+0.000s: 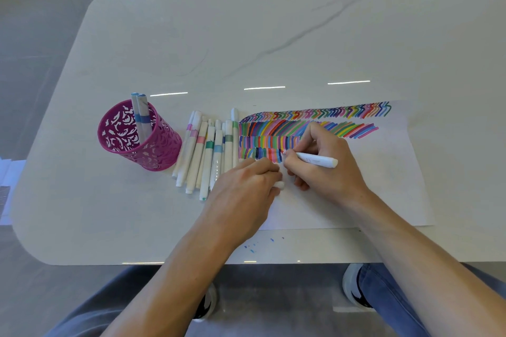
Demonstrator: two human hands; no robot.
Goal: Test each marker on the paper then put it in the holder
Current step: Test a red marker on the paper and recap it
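Note:
My right hand (325, 161) grips a white marker (315, 159) with its pinkish tip touching the paper (383, 186) at the end of the lowest row of coloured strokes. My left hand (246, 186) rests on the paper's left edge, fingers curled around a small white marker cap (279, 185). Several white markers (208, 150) with coloured bands lie side by side between the paper and the holder. The pink perforated holder (153, 145) stands at the left with two blue-banded markers (141, 115) upright in it.
The white marble table (246, 35) has rounded corners; its near edge runs just below my forearms. Small blue ink dots (254, 246) mark the tabletop near that edge. My legs and shoes show below the table.

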